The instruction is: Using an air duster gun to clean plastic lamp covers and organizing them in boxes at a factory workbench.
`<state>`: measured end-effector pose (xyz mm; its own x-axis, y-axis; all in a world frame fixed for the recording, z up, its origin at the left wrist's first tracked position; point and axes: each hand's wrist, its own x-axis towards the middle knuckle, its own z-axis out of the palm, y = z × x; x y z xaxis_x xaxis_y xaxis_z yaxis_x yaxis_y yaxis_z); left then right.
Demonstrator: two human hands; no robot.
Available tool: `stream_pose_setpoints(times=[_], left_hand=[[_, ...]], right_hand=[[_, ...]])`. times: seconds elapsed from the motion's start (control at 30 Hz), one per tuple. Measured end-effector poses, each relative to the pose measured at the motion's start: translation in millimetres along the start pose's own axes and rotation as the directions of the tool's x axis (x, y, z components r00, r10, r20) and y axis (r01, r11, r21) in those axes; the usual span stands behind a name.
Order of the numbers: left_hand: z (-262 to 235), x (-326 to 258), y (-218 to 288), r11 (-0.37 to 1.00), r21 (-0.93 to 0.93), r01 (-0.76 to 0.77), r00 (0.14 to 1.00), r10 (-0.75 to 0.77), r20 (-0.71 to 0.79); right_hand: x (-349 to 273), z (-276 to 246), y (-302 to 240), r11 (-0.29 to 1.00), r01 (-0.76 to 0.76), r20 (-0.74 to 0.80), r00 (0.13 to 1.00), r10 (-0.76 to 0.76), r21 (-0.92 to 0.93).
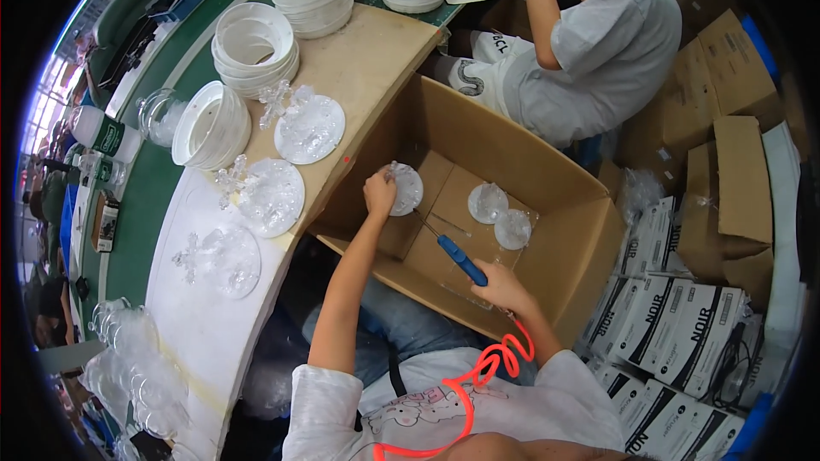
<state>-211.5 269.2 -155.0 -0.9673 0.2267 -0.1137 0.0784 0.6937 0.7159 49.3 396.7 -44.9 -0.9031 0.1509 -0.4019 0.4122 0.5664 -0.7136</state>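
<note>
My left hand (380, 195) pinches the edge of a round, clear-whitish plastic disc (407, 190) over the left part of an open cardboard box (521, 149). My right hand (506, 287) is closed around a blue-handled tool (461, 259) with a thin metal shaft. The shaft's tip points at the lower edge of that disc; whether it touches I cannot tell. A red-orange coiled hose (489, 360) runs from near my right wrist across my lap. Two similar discs (513, 230) lie side by side, slightly overlapping, on the box floor.
Left of the box, a curved table (201, 346) bears discs with clear plastic pieces (272, 198), stacked white rings (254, 43) and clear plastic parts (137, 367). A co-worker (598, 51) sits beyond the box. Printed cartons (683, 324) are piled at right.
</note>
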Motion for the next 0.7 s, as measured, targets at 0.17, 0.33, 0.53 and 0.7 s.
stream_pose_setpoints(times=[0.17, 0.33, 0.53, 0.7], left_hand=[[2.3, 3.6, -8.0, 0.989, 0.049, -0.139, 0.99, 0.14, -0.012], [3.7, 5.8, -10.9, 0.96, 0.115, -0.254, 0.966, 0.258, -0.018], [5.9, -11.1, -7.6, 0.905, 0.058, -0.421, 0.899, 0.408, 0.159], [22.2, -25.2, 7.0, 0.781, 0.071, -0.62, 0.728, 0.54, 0.423]], right_hand=[[15.7, 8.1, 17.6, 1.0, -0.017, -0.027, 1.0, 0.017, -0.005], [5.7, 22.8, 20.7, 0.98, 0.027, -0.031, 0.999, -0.021, 0.2], [2.1, 55.4, 22.1, 0.931, -0.238, 0.018, 0.97, 0.243, 0.277], [5.4, 64.0, 39.7, 0.865, -0.198, 0.024, 0.977, 0.211, 0.461]])
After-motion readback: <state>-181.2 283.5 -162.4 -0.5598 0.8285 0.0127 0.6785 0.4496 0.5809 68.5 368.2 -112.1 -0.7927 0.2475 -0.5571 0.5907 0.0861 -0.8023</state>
